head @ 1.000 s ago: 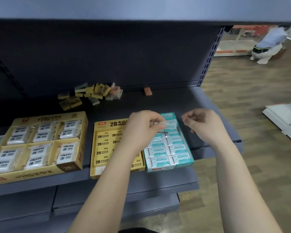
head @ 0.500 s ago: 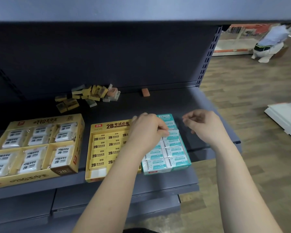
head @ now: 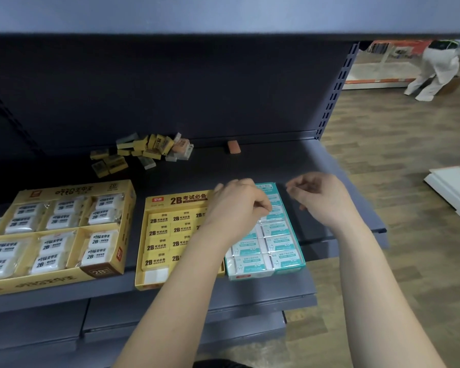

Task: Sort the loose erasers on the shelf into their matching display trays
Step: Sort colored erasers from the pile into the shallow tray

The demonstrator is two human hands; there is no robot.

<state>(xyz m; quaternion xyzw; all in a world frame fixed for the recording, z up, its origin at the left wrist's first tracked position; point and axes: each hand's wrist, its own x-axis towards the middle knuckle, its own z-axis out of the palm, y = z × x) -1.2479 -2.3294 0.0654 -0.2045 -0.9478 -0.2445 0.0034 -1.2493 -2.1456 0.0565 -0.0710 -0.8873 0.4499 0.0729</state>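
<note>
Shelf (head: 276,166): dark grey metal, seen from above.

Three display trays stand along its front edge.
- At left, a large yellow-brown tray (head: 101,272), divided into compartments, holds white wrapped erasers (head: 51,245) marked 2B.
- In the middle, a yellow tray (head: 181,200) holds rows of yellow 2B erasers (head: 158,232).
- Touching its right side, a teal tray (head: 290,266) holds two columns of teal-and-white erasers (head: 276,244).

Loose stock: a pile of loose erasers (head: 149,148), mostly yellow with a few grey and one orange-pink, lies at the back of the shelf against the rear panel, well apart from the trays. A single orange eraser (head: 233,146) lies alone to the right of the pile, also at the back.

Left hand (head: 239,205): over the far end of the yellow tray and the left column of the teal tray, back of the hand up, fingers curled downward with the tips on the teal erasers. The grip is hidden under the hand, so I cannot tell whether it pinches an eraser.

Right hand (head: 322,200): above the shelf just right of the teal tray, apart from it. Fingers are loosely curled, thumb and forefinger close together; nothing is seen in the grip. The fingertips are blurred.

Surroundings: wood-pattern floor (head: 383,144) to the right, a white flat panel (head: 452,192) lying on it, and a person in pale clothing (head: 433,67) in the far background.
</note>
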